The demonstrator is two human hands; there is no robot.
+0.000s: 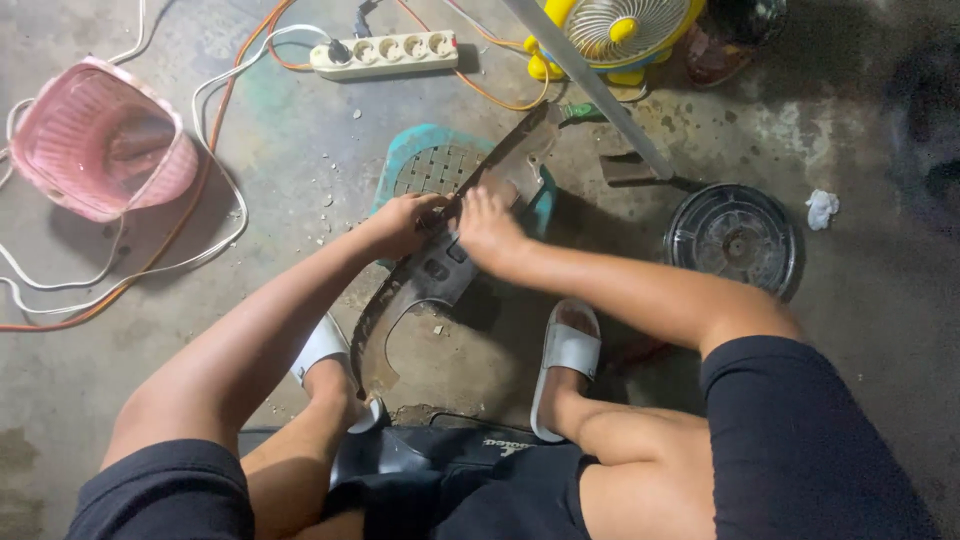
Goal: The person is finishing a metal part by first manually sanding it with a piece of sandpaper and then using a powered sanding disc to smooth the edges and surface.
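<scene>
A long curved, dirty grey plastic panel [400,305] lies slanted across a small teal stool [400,165] on the concrete floor. My left hand [405,222] grips the panel's middle from the left, fingers curled over its edge. My right hand [487,225] presses down on the panel right beside it, fingers bent on its upper surface. The panel's far end [520,150] reaches past the stool toward a white pole. My feet in white slides [565,350] rest under the panel's near end.
A pink basket [100,150] lies tipped at the left among white and orange cables. A white power strip [385,52] and a yellow fan [610,30] sit at the back. A round black cover [733,238] and a white rag [822,208] lie at the right.
</scene>
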